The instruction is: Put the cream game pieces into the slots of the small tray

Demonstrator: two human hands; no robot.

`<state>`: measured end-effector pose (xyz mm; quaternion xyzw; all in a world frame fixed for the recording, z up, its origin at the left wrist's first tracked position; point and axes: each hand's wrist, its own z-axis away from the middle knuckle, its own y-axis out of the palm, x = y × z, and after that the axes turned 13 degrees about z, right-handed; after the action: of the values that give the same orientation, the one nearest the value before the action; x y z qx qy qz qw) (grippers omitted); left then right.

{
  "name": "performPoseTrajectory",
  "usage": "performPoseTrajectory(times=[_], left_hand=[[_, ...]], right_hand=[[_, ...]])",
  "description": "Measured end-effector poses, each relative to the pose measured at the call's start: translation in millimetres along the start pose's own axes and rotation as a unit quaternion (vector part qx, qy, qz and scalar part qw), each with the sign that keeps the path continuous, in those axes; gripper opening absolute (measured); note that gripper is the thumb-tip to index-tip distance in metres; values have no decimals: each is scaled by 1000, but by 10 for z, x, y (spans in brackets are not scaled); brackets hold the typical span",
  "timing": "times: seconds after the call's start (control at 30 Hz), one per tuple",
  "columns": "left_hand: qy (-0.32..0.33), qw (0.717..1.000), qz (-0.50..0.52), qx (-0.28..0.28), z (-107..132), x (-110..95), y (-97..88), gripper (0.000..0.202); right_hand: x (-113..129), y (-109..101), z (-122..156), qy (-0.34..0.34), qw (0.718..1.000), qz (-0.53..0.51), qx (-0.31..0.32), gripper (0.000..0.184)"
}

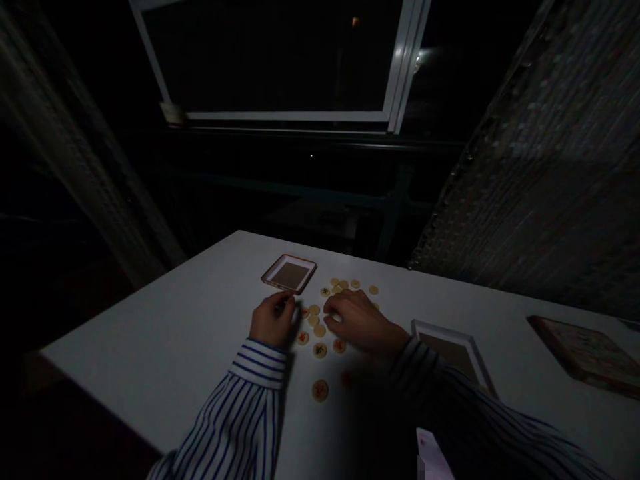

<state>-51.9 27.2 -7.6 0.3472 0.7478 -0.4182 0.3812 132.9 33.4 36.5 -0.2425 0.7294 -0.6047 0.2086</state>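
Round wooden Chinese chess pieces (319, 350) lie loosely spread on the white table (210, 320), some showing red or black characters and others a plain face. My left hand (271, 321) is at the left side of the group, thumb and forefinger drawn together; anything between them is hidden. Over the right part of the group, my right hand (361, 321) curls its fingers down near the plain pieces (319, 330). Its fingertips are partly hidden, so what they pinch cannot be made out. A red-marked piece (320, 391) lies nearest to me.
An open shallow box half (265, 279) lies beyond my left hand. Another tray-like box part (417, 327) sits beneath my right forearm. At the right is a flat patterned box (590, 350). A pale phone-like object (434, 457) shows near the front. Beaded curtains (540, 173) hang behind.
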Motion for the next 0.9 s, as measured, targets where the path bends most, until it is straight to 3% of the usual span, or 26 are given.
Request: performPoseTrajectory(times=[0.3, 0.9], left_hand=[[67, 996, -52, 18, 8, 69, 55, 30], [71, 996, -33, 35, 24, 85, 81, 29]], right_hand=[[134, 157, 15, -18, 1000, 20, -1, 21], [145, 193, -11, -14, 999, 15, 33, 18]])
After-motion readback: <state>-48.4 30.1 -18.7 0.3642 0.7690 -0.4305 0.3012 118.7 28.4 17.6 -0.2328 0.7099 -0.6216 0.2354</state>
